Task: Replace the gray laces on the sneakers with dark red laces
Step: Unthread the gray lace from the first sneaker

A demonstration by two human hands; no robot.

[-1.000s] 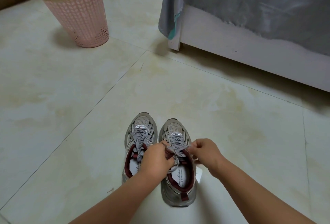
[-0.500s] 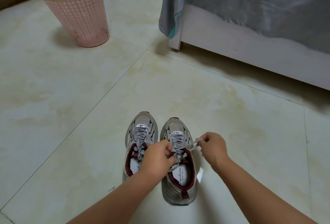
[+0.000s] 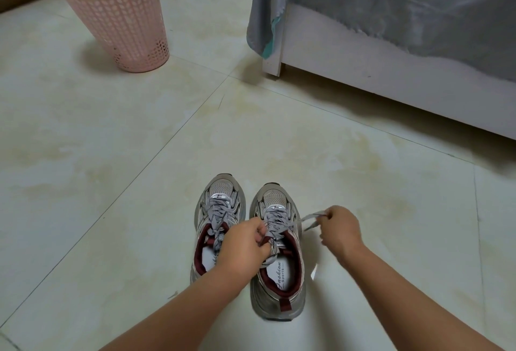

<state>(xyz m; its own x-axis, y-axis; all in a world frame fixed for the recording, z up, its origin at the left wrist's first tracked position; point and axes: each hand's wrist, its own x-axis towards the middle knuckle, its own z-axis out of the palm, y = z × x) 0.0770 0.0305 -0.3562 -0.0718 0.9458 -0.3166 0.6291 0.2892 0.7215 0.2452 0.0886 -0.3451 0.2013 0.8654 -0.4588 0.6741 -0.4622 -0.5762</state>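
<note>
Since a second ago the right hand (image 3: 338,230) has drawn a gray lace (image 3: 309,218) end out sideways, pinching it; left hand (image 3: 243,247) grips the laces at the right sneaker (image 3: 279,275) tongue, beside the left sneaker (image 3: 216,211) on the floor (image 3: 139,183)

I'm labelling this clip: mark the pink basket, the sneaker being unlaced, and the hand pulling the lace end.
pink basket (image 3: 122,18): head view, on its perforated side wall.
right sneaker (image 3: 279,293): head view, on its heel collar.
right hand (image 3: 339,229): head view, on the back of the hand.
</note>
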